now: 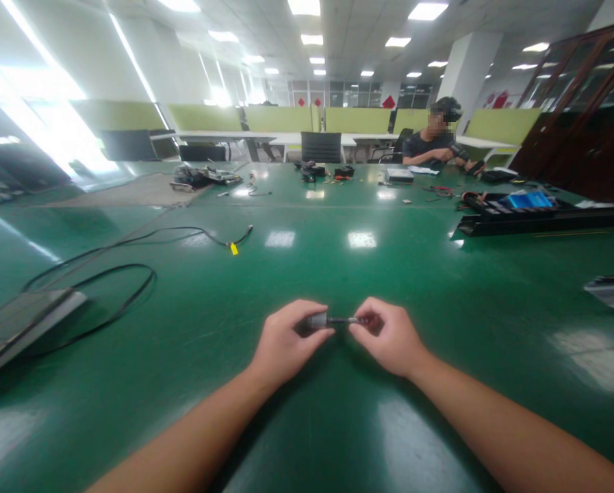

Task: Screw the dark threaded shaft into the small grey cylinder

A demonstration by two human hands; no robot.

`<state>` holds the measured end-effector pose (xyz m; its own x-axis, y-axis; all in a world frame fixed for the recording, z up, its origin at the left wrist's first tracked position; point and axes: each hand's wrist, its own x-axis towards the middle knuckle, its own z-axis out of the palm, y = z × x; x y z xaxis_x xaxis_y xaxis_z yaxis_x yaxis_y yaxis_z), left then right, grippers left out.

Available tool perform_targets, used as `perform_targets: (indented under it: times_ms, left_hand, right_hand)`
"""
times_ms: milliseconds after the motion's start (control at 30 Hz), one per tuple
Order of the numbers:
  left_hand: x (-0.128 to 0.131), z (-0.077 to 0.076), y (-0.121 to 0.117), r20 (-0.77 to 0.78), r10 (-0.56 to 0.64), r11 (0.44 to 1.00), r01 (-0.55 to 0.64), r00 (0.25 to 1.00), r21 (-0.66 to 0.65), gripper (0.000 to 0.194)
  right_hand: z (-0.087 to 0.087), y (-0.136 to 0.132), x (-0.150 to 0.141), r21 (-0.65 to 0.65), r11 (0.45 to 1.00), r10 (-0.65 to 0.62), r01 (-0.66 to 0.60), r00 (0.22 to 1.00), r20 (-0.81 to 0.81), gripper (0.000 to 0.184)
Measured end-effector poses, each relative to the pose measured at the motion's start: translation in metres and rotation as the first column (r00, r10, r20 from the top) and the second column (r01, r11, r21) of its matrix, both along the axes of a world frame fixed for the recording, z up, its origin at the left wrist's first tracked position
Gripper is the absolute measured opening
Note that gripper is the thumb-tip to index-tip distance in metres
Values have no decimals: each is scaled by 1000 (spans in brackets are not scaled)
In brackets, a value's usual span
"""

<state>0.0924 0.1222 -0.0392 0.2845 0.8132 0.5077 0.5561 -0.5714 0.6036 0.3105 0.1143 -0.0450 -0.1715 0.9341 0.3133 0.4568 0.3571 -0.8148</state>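
Note:
Between my hands, just over the green table, a slim screwdriver-like tool (317, 320) lies level, with a grey cylindrical end and a thin dark shaft. My left hand (289, 340) pinches the grey end between thumb and fingers. At the shaft's other end, my right hand (389, 337) is closed, thumb and fingertips together round a dark reddish part. That part is mostly hidden by the fingers, so its exact kind is unclear.
A black cable (183, 231) with a yellow tag (234, 248) runs to a flat panel-like device (27, 311) at left. Electronic parts (311, 170) lie along the far side. A black rail (537, 222) is at right. A person (430, 144) sits across the table.

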Motion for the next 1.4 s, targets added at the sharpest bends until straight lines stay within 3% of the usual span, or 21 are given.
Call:
perform_targets:
  times_ms: [600, 800, 967, 1133, 1400]
  left_hand:
    - [0, 3, -1, -11, 10, 1000, -10, 1000, -18, 27]
    - [-1, 6, -2, -7, 117, 993, -117, 993, -20, 28]
    - [-1, 5, 4, 75, 219, 960, -202, 973, -192, 32]
    - [-5, -1, 15, 322, 258, 898, -103, 911, -427, 46]
    - [-10, 8, -2, 331, 276, 875, -94, 902, -474, 45]
  right_hand:
    - [-1, 0, 0, -6, 1000, -8, 8, 1000, -2, 5]
    - [0, 2, 2, 39, 992, -115, 117, 991, -67, 9]
    - [-3, 7, 2, 5, 988, -150, 153, 977, -149, 19]
    - [-6, 10, 2, 0, 990, -139, 140, 979, -149, 21]
    - [0, 3, 2, 39, 996, -71, 75, 992, -105, 16]
